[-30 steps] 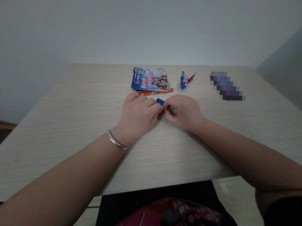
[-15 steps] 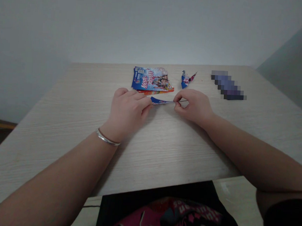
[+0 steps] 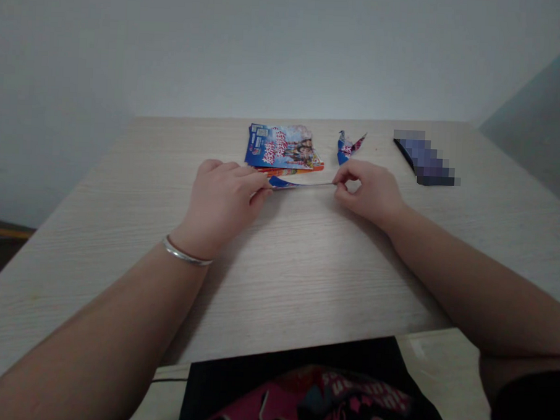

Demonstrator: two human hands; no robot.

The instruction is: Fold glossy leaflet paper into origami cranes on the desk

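A thin folded strip of printed paper (image 3: 283,183), blue at its left part, stretches between my hands above the table. My left hand (image 3: 225,198) pinches its left end between thumb and fingers, and a silver bangle circles that wrist. At the right end, the thumb and forefinger of my right hand (image 3: 371,190) grip the paper's tip. Seen nearly edge-on, the strip hides how its folds run. Just beyond my right hand stands a folded paper crane (image 3: 346,150) with the same blue and red print.
Behind my left hand lies a stack of printed flyers (image 3: 280,147), with orange sheets (image 3: 293,171) showing beneath it. A blurred dark phone-like object (image 3: 424,159) rests at the back right. The wooden table (image 3: 267,284) meets a pale wall (image 3: 287,55) at its far edge.
My hands have moved apart, the left one leftward and the right one rightward. More of the paper strip shows between them, pulled straighter. The flyers and crane stay put.
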